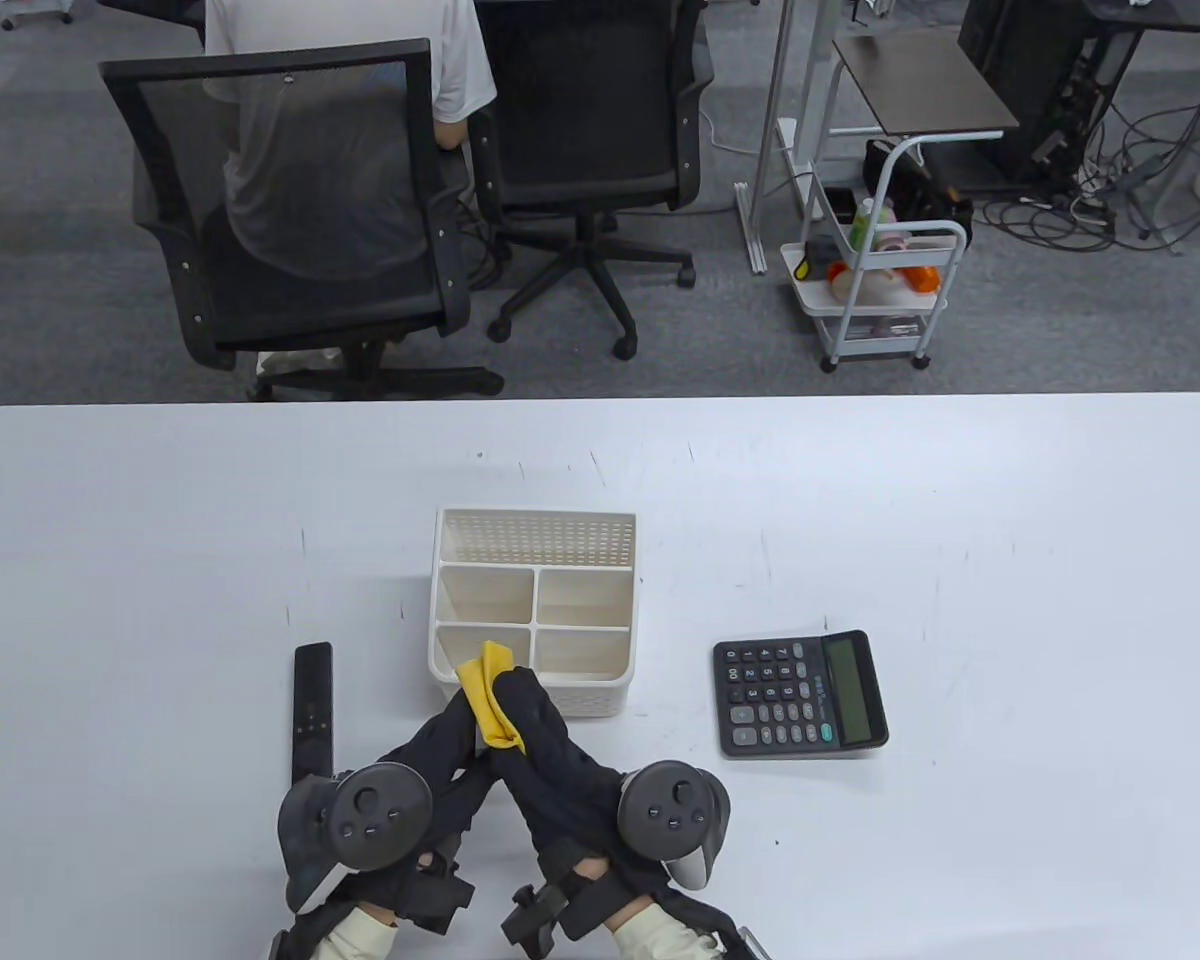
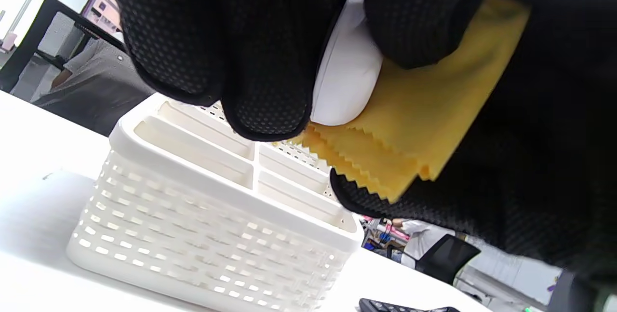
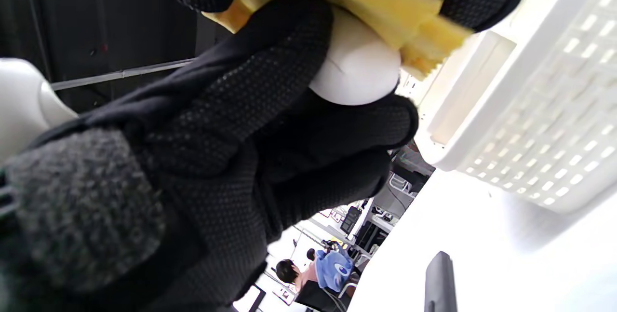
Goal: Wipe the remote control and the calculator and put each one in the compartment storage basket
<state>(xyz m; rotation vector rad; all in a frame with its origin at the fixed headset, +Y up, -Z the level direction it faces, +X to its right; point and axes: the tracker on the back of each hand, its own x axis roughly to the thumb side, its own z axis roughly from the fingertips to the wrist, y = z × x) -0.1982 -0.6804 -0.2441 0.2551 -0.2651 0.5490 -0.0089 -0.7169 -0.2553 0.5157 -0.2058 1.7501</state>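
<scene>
Left hand (image 1: pixel 430 760) grips white remote (image 2: pixel 344 85); right hand (image 1: pixel 550 745) pinches yellow cloth (image 1: pixel 490 695) on it — remote visible only in wrist views. Calculator (image 1: pixel 800 695) right of basket (image 1: pixel 535 610).

White storage basket (image 1: pixel 533 620), its walls perforated in rows of small slots. Yellow cloth (image 1: pixel 490 700) at the basket's near edge, hem cut in a zigzag (seen in the left wrist view). Beneath the cloth, a smooth white remote control (image 2: pixel 344 80). Black dotted-texture gloves on left hand (image 1: pixel 430 750) and right hand (image 1: pixel 550 740). Right of the basket: black calculator (image 1: pixel 800 695), grey-green display. Left of it: plain black remote (image 1: pixel 312 710).
</scene>
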